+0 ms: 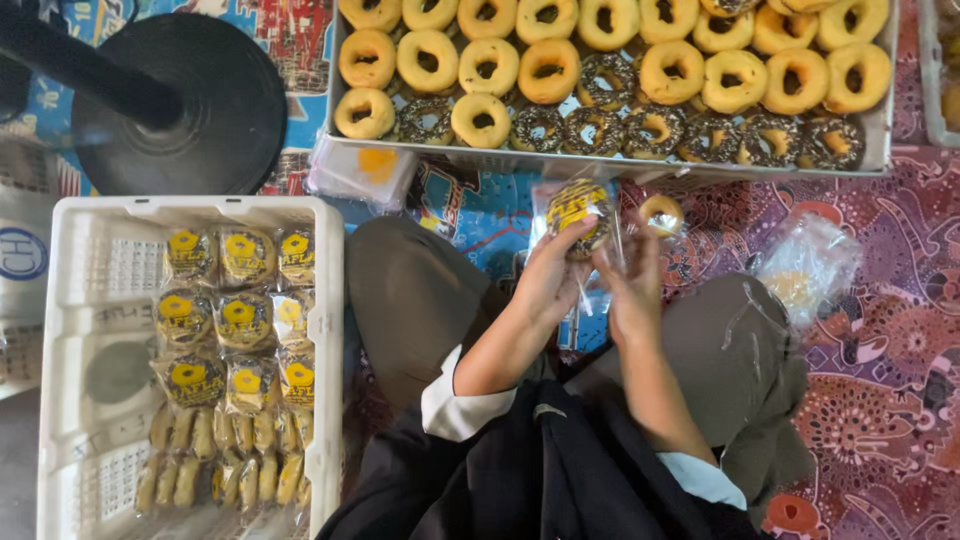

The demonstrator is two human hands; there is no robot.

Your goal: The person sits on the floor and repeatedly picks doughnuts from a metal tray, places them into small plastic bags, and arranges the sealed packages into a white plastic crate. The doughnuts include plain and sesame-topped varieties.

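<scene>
While the person sits on the patterned floor mat [880, 330], both hands meet at centre frame. Left hand [553, 275]: fingers curled shut around a clear packet [577, 205] with a yellow-and-black label and a dark sprinkled doughnut inside. Right hand [632, 290]: fingers pinched closed on the same packet's clear film at its 3 o'clock edge. The packet sits just under the near rim of the doughnut tray.

Counts and containers:
- Tray [610, 165], at 12 o'clock from the hands: white, rectangular, one seen whole. It holds ring doughnuts in rows, plain golden ones [486, 65] toward the far side and dark sprinkled ones [596, 130] mostly along the near row. About eight sprinkled show; plain ones number roughly two dozen, exact count not possible as the top row is cut off.
- Loose plain doughnut [661, 213]: one, at 2 o'clock from the hands, just beside the packet.
- White plastic crate [325, 320], at 9 o'clock: one. It holds nine labelled packets [240, 320] laid three by three, then a row of packets standing on edge [225, 470] at the near end, count unclear.
- Stack of empty clear bags [810, 265], at 3 o'clock: one heap.
- Black round stand base [210, 100], at 10 o'clock: one.
</scene>
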